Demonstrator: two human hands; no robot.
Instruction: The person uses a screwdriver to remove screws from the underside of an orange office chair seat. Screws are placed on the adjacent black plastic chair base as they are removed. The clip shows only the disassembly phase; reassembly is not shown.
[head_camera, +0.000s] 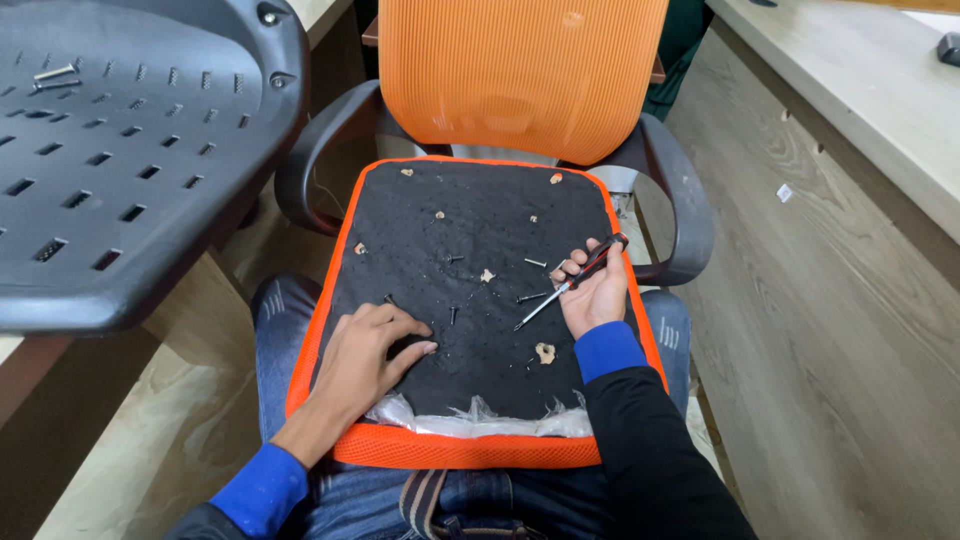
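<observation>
Sitting at far left: black plastic seat shell, two bolts on it. Left hand lies flat on the black cushion, fingers spread, gripping nothing. Loose screws lie mid-cushion. Right hand has fingers curled around a screwdriver, tip pointing down-left, touching cushion. Orange chair behind.

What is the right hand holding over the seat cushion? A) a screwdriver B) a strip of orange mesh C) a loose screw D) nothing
A: the right hand has its grip closed around a screwdriver with a red-and-black handle, its shaft pointing down-left over the black underside of the seat cushion; the left hand rests flat on the cushion near loose screws.
</observation>
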